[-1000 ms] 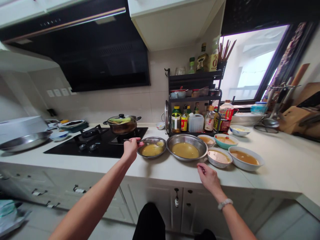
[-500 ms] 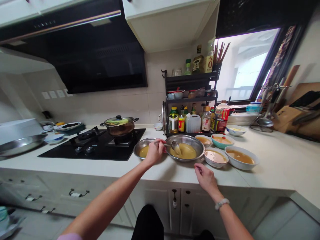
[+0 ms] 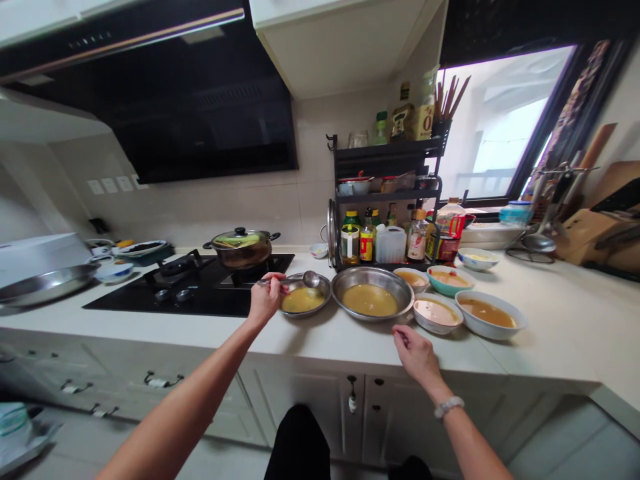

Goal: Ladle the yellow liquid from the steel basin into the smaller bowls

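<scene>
My left hand (image 3: 266,299) is closed around the handle of a metal spoon (image 3: 311,279). The spoon's bowl is over the far side of the smaller steel bowl (image 3: 326,297), which contains yellowish liquid (image 3: 303,300). Just to the right, a larger steel bowl (image 3: 408,293) holds similar liquid (image 3: 370,301). My right hand (image 3: 416,352) is curled shut at the counter's front edge, below and right of that larger bowl, and no object shows in it. Nearest to it on the far side is a patterned bowl (image 3: 436,325) of pale pinkish liquid.
A white bowl (image 3: 517,325) of brown liquid, a green-sided bowl (image 3: 450,290) and a small bowl (image 3: 413,273) stand to the right. A lidded pot (image 3: 241,252) sits on the black hob (image 3: 200,300). Behind the steel bowls rises a black rack (image 3: 387,198) with bottles.
My left hand has moved left with the spoon, from over the larger steel bowl to over the smaller one. My right hand keeps its closed shape near the counter edge.
</scene>
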{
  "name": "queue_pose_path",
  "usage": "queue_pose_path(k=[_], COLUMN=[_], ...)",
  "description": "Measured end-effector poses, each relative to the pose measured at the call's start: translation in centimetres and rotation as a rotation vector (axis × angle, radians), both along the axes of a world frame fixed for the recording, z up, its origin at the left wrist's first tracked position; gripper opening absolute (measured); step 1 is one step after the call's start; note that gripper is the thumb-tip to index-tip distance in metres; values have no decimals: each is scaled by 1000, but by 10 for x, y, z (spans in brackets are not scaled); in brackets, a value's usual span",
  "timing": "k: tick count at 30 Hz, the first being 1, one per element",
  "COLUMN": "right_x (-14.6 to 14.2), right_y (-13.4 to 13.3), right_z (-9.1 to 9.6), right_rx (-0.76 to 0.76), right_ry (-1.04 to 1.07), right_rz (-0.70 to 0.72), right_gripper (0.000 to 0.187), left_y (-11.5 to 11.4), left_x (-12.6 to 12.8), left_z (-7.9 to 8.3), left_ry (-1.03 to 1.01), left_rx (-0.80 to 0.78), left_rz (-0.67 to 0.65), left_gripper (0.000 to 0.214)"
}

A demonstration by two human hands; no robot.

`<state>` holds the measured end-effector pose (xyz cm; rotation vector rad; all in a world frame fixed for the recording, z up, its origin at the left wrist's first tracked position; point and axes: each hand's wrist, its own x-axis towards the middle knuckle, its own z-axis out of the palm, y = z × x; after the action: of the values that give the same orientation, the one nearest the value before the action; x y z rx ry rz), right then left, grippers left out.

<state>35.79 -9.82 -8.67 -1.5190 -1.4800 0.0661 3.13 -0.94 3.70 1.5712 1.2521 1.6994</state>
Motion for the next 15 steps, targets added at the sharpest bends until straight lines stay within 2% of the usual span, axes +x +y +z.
queue_pose_path(k=[3,6,11,15], right_x=[0,0,0,0], right_y=[0,0,0,-1], right_z=[-1,0,2,3], right_rx=[-6,-11,4,-12], right_ry=[-6,1,0,1], right_rz=[-6,0,6,10], right_gripper=[31,31,30,29], left_y=[3,2,10,21], left_x=[-17,-21,-16,-15], left_z=[-16,-28,-38,-42], left_ry=[134,161,51,-197], left_rx=[-5,-22,-78,-167], left_rz=[28,38,35,110], left_gripper=[14,12,13,16])
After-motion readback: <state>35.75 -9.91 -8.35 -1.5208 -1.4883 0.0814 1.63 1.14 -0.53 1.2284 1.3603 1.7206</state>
